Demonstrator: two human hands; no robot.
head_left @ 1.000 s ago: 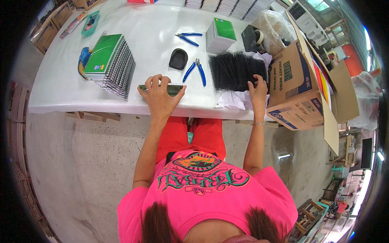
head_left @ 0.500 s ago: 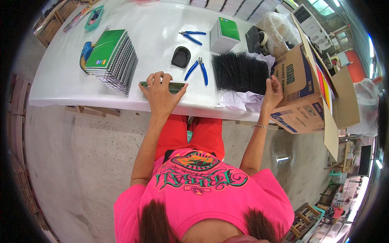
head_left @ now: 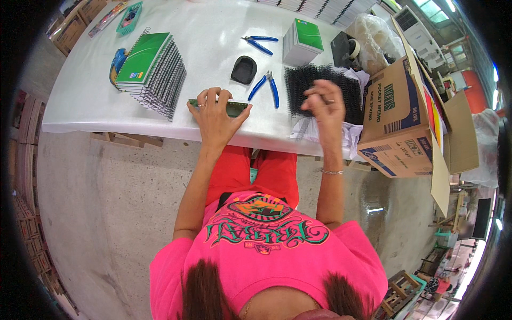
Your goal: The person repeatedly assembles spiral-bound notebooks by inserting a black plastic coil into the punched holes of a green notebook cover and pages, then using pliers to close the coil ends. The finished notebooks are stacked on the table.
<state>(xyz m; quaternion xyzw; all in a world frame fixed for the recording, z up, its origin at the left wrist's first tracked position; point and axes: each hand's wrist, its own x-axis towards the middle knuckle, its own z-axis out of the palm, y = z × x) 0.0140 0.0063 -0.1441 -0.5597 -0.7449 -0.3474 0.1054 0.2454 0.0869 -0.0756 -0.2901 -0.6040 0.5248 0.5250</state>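
Near the table's front edge my left hand [head_left: 216, 114] grips a small green notepad [head_left: 237, 110] from above, thumb on one end and fingers over the other. A row of holes seems to run along its edge. My right hand [head_left: 326, 101] is raised over a pile of black spiral binding coils [head_left: 349, 96], its fingers curled together. What it holds, if anything, is too small and blurred to make out. Two pairs of blue-handled cutters [head_left: 272, 88] [head_left: 260, 45] and a black holder [head_left: 244, 70] lie just beyond my hands.
A stack of spiral-bound green notebooks [head_left: 146, 69] stands at left, by a tape dispenser [head_left: 117, 63]. Unbound green-covered pads [head_left: 303, 45] are stacked behind the coils. An open cardboard box [head_left: 397, 117] closes off the right side. White paper [head_left: 341, 137] lies beneath the coils.
My right hand has moved left from the right edge of the coil pile to above it, its fingers curling in. My left hand keeps its grip on the notepad.
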